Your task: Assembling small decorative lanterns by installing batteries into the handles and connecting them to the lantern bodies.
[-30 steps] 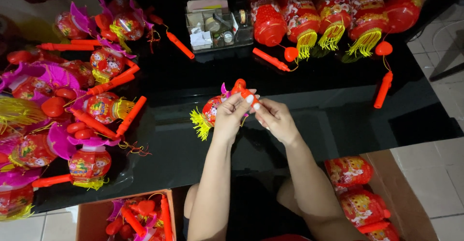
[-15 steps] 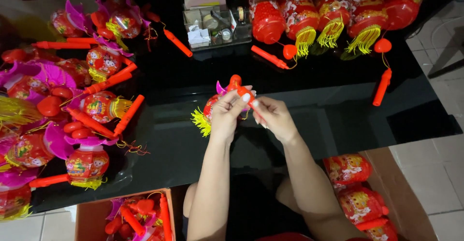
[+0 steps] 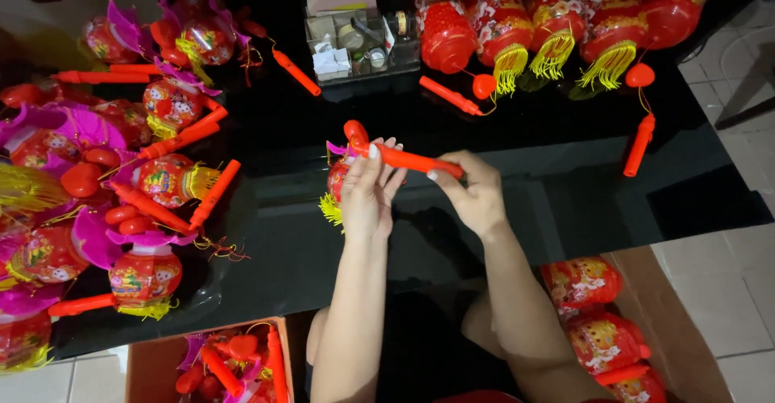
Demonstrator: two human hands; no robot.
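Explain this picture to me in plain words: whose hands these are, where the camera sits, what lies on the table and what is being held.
There is no machine here: a person works with two bare hands, and the camera is worn on the head, looking down. The left hand and the right hand hold an orange stick between them, above a small red lantern with a yellow tassel. The black table carries a heap of lanterns with pink wrapping on the left, a row of red lanterns at the far edge, and a clear box of small parts. More lanterns fill a cardboard box below.

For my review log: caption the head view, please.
Both hands, left hand and right hand, hold a red plastic handle stick above a black glossy table.
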